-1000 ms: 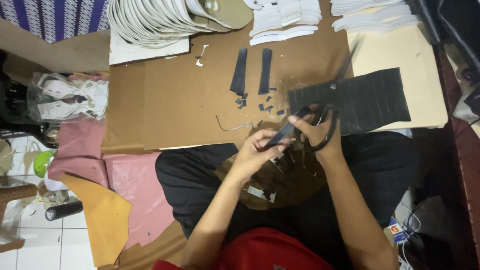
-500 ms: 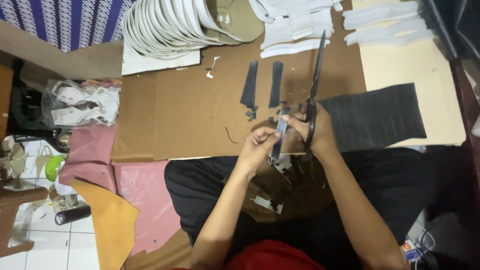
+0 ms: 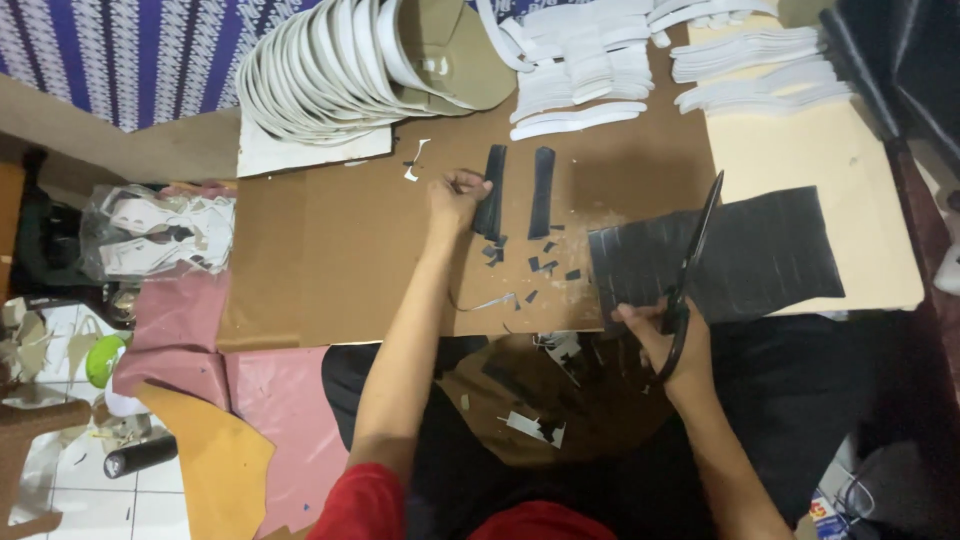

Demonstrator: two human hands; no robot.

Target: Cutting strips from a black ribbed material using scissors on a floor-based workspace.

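Right hand is nearest us, fingers threaded through the handles of long black scissors, gripped firm, blades pointing away and lying over the black sheet. That sheet sits flat just beyond the right hand, scored with faint parallel lines; it looks thin and floppy, light enough to drag with a fingertip, so I'd pinch it at the near edge beside the blades rather than in the middle.

Reach out further and there's the left hand, arm stretched forward, fingers closed on the upper part of a narrow black strip. The strip lies lengthwise away from us on the brown cardboard-covered table. A second black strip lies just to the right of that hand, parallel, apart from the first. Both look limp and featherweight; best taken by one end, as they'd curl if lifted at the centre.

Between the two hands, small black offcuts are scattered on the cardboard.

Beyond the left hand, a fanned stack of white cap brims curves across the far edge, with piles of white cut pieces to its right.
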